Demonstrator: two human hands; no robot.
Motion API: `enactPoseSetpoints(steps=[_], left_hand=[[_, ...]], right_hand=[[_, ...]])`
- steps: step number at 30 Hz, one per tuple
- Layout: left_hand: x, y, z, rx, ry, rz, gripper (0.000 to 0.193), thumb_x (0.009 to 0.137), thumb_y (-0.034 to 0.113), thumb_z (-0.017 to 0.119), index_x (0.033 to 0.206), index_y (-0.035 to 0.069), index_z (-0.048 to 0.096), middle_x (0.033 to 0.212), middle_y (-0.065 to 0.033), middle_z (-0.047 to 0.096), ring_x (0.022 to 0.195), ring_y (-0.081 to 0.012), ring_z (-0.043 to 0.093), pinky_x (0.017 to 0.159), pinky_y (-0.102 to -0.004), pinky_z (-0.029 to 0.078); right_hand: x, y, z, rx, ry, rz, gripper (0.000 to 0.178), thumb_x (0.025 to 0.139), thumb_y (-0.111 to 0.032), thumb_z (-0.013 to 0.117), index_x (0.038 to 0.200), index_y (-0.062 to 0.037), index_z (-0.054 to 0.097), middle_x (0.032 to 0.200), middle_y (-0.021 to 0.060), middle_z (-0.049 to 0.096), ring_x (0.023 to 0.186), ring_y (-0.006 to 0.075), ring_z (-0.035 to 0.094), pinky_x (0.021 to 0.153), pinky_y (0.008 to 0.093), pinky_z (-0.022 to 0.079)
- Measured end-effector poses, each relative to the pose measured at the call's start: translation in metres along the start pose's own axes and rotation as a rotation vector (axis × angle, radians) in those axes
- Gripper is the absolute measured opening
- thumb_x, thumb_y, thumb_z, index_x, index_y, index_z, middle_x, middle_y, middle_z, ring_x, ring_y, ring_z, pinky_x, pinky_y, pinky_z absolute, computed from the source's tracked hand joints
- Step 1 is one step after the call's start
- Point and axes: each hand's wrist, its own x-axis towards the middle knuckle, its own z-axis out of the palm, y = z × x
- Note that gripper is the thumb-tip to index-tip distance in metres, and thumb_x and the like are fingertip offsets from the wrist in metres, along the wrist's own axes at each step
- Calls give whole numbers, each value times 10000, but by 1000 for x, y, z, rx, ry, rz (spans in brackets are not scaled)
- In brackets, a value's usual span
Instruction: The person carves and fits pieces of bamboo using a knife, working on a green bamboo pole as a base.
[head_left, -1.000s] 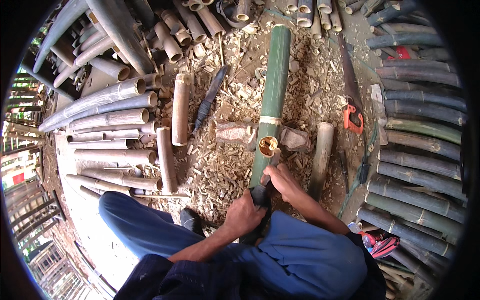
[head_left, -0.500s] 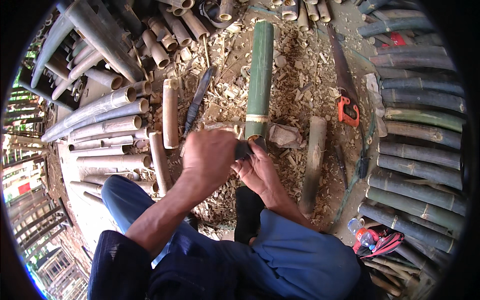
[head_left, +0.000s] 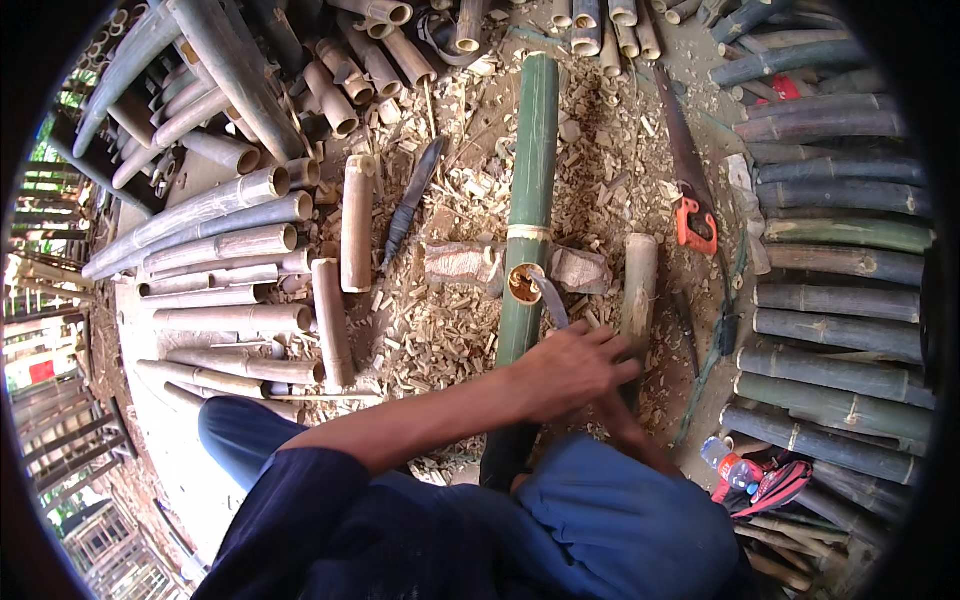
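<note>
A long green bamboo pole (head_left: pixel 533 150) lies lengthwise in front of me, its near end between my legs. An opening with a pale cut edge and brownish inside (head_left: pixel 521 288) shows in its upper side. The grey, curved blade of a carving knife (head_left: pixel 552 303) has its tip at that opening. My left arm reaches across the pole, and my left hand (head_left: pixel 575 372) is closed round the knife just right of the pole. Behind it, my right hand (head_left: pixel 622 425) is mostly covered; its fingers are hidden and blurred.
Under the pole, a wooden block (head_left: pixel 582 270) sits among wood chips (head_left: pixel 440 335). A large dark knife (head_left: pixel 412 205) lies left, an orange-handled saw (head_left: pixel 694 222) right. Cut bamboo lengths (head_left: pixel 356 225) and stacked poles (head_left: pixel 840 305) stand on both sides; a bottle (head_left: pixel 735 468) is lower right.
My left hand has swung right across the pole. My right hand has drawn back toward my right knee. The opening and the blade, covered by my hands before, now show.
</note>
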Motion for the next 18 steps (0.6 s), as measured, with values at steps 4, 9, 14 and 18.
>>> enactPoseSetpoints(steps=[4,9,14,18], left_hand=[[57,-40,20,54,-281,-152,752,720,113,798,1421,144,527,1396,-187,512,1260,-372,582,990,-453,544],[63,-60,15,-272,-57,-302,889,704,39,762,1521,173,438,1509,-255,399,1244,-459,576,1052,-493,516],[56,-66,6,-339,306,-407,925,687,-60,730,1531,173,430,1540,-278,329,1260,-486,556,1057,-513,516],[45,-76,9,-418,721,-532,1036,676,-92,747,1582,135,298,1512,-310,277,1325,-505,471,1108,-514,486]], right_hand=[[29,-11,-27,-503,229,-177,199,959,-222,596,1128,-116,598,988,76,656,971,222,643,857,387,530],[42,-54,-60,-1040,288,-222,214,933,-218,618,1117,-111,602,979,78,656,985,229,638,878,404,524],[67,-98,-73,-1561,135,-737,205,883,-239,674,1029,-98,649,914,90,637,844,217,618,801,401,536],[96,-158,-37,-1703,-94,-619,208,816,-195,749,964,-86,650,882,74,659,823,232,606,870,412,508]])
